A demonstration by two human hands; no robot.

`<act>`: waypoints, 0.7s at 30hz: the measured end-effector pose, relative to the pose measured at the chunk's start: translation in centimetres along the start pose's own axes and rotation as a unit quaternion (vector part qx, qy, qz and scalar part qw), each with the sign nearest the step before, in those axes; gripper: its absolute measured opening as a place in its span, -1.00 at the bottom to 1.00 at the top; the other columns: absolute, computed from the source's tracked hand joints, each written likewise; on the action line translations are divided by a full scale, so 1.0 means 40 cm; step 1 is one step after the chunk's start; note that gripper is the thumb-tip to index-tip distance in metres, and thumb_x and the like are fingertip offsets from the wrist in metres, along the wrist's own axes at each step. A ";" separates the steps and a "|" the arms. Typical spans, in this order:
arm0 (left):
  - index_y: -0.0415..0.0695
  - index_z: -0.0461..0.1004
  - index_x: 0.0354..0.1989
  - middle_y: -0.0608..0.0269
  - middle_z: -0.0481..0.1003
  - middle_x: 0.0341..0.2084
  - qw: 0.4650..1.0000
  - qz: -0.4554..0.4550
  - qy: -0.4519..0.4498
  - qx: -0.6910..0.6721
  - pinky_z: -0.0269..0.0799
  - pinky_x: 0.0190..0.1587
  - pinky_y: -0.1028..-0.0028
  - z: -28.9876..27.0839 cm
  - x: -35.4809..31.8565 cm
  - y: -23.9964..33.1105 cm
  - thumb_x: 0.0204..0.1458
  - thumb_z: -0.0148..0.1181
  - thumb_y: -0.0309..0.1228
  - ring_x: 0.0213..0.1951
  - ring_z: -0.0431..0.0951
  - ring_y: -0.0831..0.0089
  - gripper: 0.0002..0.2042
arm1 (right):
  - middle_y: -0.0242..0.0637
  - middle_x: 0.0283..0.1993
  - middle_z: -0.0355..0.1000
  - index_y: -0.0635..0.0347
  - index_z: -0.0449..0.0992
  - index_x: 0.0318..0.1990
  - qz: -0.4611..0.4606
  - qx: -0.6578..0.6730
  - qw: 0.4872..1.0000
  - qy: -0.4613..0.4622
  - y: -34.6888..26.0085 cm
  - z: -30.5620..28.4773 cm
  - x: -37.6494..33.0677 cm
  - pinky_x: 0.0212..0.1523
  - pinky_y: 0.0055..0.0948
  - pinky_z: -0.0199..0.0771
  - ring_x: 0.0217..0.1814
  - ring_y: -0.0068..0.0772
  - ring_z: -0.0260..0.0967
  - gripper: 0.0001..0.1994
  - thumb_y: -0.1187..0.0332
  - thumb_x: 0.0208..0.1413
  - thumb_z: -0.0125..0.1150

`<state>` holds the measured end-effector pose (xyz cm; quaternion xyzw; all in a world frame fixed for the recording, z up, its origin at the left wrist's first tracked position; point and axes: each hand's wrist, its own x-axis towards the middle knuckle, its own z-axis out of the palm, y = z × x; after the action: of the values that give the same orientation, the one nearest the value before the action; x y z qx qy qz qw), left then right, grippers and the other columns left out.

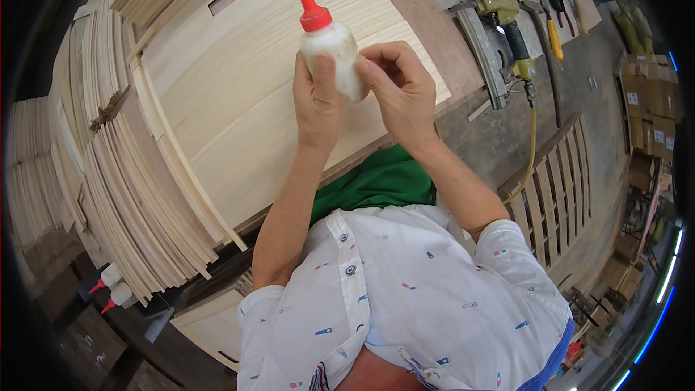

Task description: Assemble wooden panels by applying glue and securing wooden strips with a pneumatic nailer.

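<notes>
A white squeeze glue bottle (334, 58) with a red cap and a long pointed red nozzle is held up over a pale wooden panel (253, 101). My left hand (317, 105) is wrapped around its left side, thumb across the front. On the other side, my right hand (405, 94) has its fingers curled, with thumb and forefinger gripping the bottle's lower right edge. The nozzle points up and slightly left. The panel beneath has a small rectangular slot near its far left corner.
Stacks of thin wooden strips (156, 203) line the left side. A nail gun (507, 25) with a yellow hose lies at the right, near pliers and other hand tools. Two more glue bottles (119, 293) sit low left; a slatted wooden pallet (554, 192) stands right.
</notes>
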<state>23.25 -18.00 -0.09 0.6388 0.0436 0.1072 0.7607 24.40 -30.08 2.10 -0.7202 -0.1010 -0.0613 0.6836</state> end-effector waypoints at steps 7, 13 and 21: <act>-0.17 0.31 0.04 0.32 0.38 -0.24 0.994 -0.062 0.012 -0.087 0.32 -0.16 0.51 -0.009 0.029 0.027 0.26 -0.24 0.17 -0.24 0.35 0.57 -0.42 | -0.29 -0.16 0.38 0.23 0.53 -0.11 -0.126 -0.098 0.984 -0.079 0.006 -0.029 -0.020 -0.22 -0.50 0.43 -0.10 -0.39 0.33 -0.69 0.53 -0.07 0.37; -0.18 0.31 0.01 0.32 0.38 -0.25 0.995 -0.056 0.012 -0.086 0.32 -0.16 0.51 -0.002 0.033 0.027 0.24 -0.22 0.19 -0.23 0.35 0.58 -0.40 | -0.25 -0.11 0.35 0.20 0.53 -0.06 -0.216 -0.168 0.958 -0.085 0.056 -0.040 -0.029 -0.18 -0.47 0.44 -0.09 -0.35 0.33 -0.64 0.55 -0.09 0.38; -0.19 0.31 0.01 0.32 0.37 -0.23 0.991 -0.068 0.015 -0.118 0.34 -0.17 0.49 0.002 0.035 0.027 0.23 -0.21 0.20 -0.23 0.35 0.57 -0.39 | -0.25 -0.14 0.33 0.24 0.52 -0.12 -0.120 -0.092 0.987 -0.050 0.044 -0.030 -0.040 -0.18 -0.45 0.43 -0.13 -0.37 0.34 -0.68 0.55 -0.09 0.39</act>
<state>24.53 -17.59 1.09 0.5384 0.0853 0.0685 0.8356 23.30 -31.47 0.09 -0.7647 -0.2141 -0.1158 0.5967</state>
